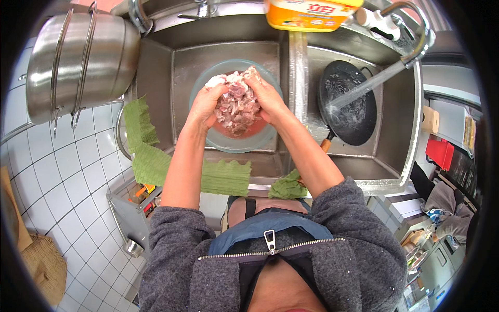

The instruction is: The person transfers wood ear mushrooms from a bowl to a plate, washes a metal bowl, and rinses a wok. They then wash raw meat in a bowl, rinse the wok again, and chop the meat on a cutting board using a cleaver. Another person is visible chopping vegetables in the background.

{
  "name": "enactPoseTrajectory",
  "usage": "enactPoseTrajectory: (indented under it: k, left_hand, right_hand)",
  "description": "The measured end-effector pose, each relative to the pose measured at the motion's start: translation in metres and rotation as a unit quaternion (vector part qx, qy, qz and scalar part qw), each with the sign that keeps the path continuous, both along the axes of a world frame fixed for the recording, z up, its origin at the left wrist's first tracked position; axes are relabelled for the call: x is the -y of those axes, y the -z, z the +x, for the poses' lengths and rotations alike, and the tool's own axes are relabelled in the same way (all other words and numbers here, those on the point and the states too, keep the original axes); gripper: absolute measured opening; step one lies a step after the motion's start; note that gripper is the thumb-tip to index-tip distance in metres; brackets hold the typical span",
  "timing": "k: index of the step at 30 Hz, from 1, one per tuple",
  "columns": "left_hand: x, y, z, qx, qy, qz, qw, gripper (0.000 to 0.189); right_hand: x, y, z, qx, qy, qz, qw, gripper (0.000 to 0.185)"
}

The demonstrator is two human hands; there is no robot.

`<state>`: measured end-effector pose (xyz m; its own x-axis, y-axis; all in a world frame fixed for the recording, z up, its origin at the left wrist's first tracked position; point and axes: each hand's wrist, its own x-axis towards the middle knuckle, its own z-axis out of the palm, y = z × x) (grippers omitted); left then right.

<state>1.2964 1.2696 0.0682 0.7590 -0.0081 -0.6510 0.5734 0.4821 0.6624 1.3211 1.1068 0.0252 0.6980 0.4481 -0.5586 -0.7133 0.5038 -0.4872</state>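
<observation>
Between my hands is a heaped mass of raw meat pieces (237,103), pale pink with whitish bits. My left hand (207,104) grips its left side, thumb on top. On the right side, my right hand (266,93) holds it with the fingers partly hidden beneath. The meat is over a clear bowl (237,146) with reddish water (243,130) in it; whether its underside touches the water is hidden. That bowl stands in the left basin of a stainless steel double sink (226,50).
Water runs from a curved faucet (423,43) into a black wok (347,103) in the right basin. A large steel pot (85,64) stands at the left. Green cloths (226,177) drape the front edge. An orange detergent container (312,13) sits behind. Another person (448,206) is at right.
</observation>
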Motion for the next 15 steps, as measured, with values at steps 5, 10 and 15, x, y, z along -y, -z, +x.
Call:
enactPoseTrajectory:
  k: [5, 10, 15]
  left_hand:
    - [0.101, -0.021, 0.019, 0.045, 0.048, -0.061, 0.996, 0.028]
    - [0.242, 0.026, 0.027, 0.05, 0.127, -0.103, 0.985, 0.032]
    - [0.341, 0.111, 0.037, -0.086, 0.154, -0.18, 0.968, 0.022]
  right_hand:
    - [0.112, -0.03, 0.006, 0.054, 0.034, -0.051, 0.997, 0.033]
    - [0.266, -0.01, 0.0, 0.073, 0.045, -0.134, 0.987, 0.034]
    - [0.357, 0.084, -0.003, -0.106, 0.067, -0.168, 0.978, 0.033]
